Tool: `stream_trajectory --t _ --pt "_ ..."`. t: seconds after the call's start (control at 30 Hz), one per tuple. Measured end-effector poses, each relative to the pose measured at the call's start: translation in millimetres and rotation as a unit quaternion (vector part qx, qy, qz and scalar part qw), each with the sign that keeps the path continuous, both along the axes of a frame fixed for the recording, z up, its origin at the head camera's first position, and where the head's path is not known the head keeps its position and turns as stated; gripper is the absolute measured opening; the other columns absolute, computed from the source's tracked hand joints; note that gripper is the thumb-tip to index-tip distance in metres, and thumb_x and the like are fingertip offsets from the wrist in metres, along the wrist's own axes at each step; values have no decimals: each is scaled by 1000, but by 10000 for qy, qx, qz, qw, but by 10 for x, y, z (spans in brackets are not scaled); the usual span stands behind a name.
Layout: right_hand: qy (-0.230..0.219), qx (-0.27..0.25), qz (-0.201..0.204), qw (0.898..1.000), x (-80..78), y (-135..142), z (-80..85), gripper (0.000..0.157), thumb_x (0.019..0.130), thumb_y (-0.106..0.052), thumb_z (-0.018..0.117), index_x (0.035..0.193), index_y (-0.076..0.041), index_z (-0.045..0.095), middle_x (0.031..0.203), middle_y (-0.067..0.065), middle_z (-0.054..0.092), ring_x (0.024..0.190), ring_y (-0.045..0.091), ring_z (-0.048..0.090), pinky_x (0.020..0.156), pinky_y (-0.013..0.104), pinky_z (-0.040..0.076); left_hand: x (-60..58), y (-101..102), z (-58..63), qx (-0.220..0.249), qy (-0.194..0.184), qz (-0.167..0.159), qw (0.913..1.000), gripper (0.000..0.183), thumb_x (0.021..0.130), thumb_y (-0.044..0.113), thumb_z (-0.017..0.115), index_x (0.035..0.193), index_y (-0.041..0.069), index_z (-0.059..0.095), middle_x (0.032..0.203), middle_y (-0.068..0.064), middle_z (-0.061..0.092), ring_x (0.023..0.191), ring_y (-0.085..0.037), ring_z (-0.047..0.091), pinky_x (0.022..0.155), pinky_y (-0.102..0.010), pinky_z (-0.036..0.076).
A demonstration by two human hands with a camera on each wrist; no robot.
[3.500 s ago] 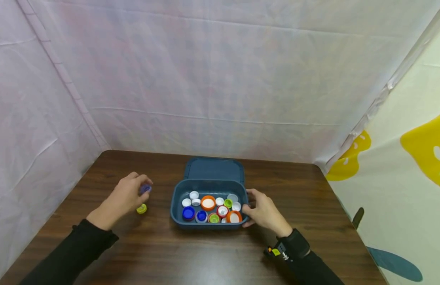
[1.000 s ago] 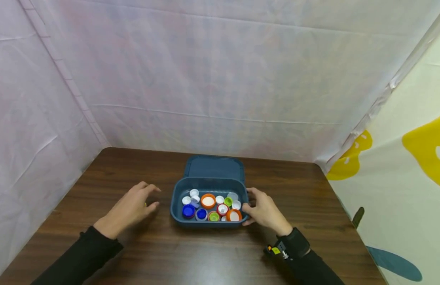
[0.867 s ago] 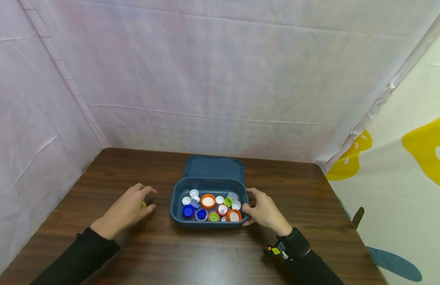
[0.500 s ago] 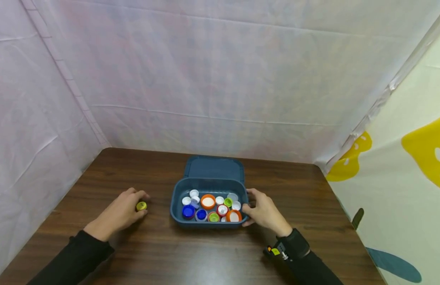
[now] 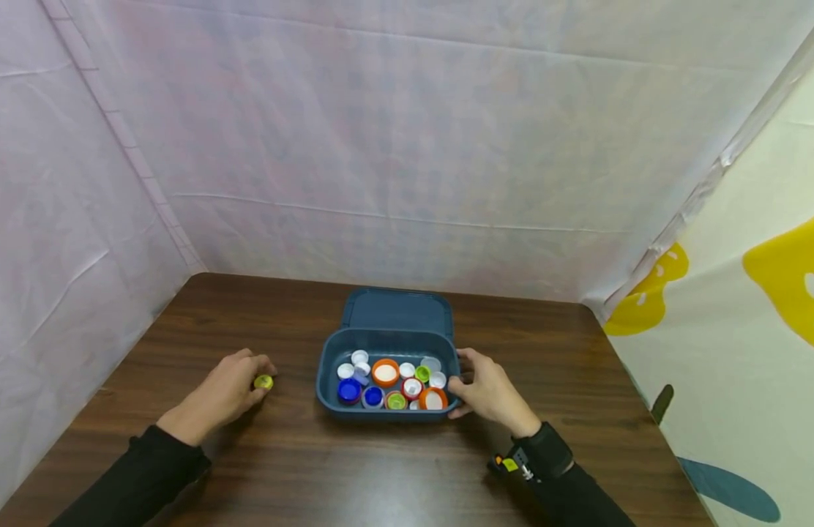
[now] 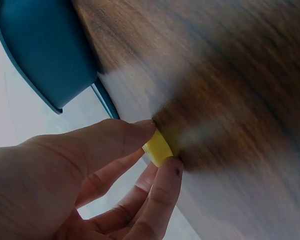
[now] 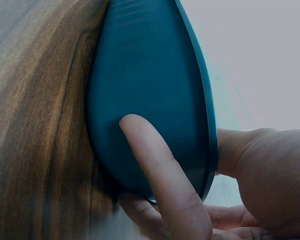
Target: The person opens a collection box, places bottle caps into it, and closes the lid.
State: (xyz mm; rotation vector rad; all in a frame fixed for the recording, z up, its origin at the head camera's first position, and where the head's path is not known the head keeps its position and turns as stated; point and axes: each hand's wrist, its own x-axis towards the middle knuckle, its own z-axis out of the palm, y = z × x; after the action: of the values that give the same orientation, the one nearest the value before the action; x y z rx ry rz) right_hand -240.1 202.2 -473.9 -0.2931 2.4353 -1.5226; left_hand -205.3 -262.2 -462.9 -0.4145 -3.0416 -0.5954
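Note:
Between thumb and fingertip, my left hand pinches a small yellow bottle cap at the tabletop, left of the box. The left wrist view shows the yellow cap on edge between the two fingertips, with wood right behind it. My right hand grips the right end of a blue-grey plastic box, thumb over the rim and fingers along the outer wall. Inside the box lie several bottle caps, among them a dark blue cap, an orange-rimmed cap and a pale purple cap.
The box's lid lies behind it on the dark wooden table. White cloth hangs behind the table and at its left. A cloth with yellow shapes hangs on the right.
My left hand held the purple cap earlier; that cap is now in the box. The hand has since moved back left and taken hold of the yellow cap. My right hand stays put.

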Motion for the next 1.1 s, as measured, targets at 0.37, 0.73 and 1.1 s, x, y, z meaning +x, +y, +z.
stream_trajectory --t 0.37,0.73,1.1 --pt "-8 -23 90 10000 -22 0 -17 65 110 -3 71 170 7 48 157 35 65 120 41 83 69 47 73 7 -8 -13 -49 184 -76 9998 24 93 -4 91 115 -2 83 104 -16 73 88 -21 68 74 -38 59" --pt "-5 -23 53 10000 -11 -12 -2 65 109 -3 71 169 7 49 155 35 67 117 38 83 68 47 73 -34 145 87 238 881 -79 9958 23 93 -3 92 113 -1 81 101 -15 72 85 -20 70 71 -39 61" --pt "-57 -82 -47 9999 -25 1 -21 64 109 -2 72 168 6 51 155 33 67 116 37 84 68 48 73 -90 584 300 791 1301 -318 9878 26 93 -3 91 117 0 80 109 -16 72 91 -25 77 80 -43 72"
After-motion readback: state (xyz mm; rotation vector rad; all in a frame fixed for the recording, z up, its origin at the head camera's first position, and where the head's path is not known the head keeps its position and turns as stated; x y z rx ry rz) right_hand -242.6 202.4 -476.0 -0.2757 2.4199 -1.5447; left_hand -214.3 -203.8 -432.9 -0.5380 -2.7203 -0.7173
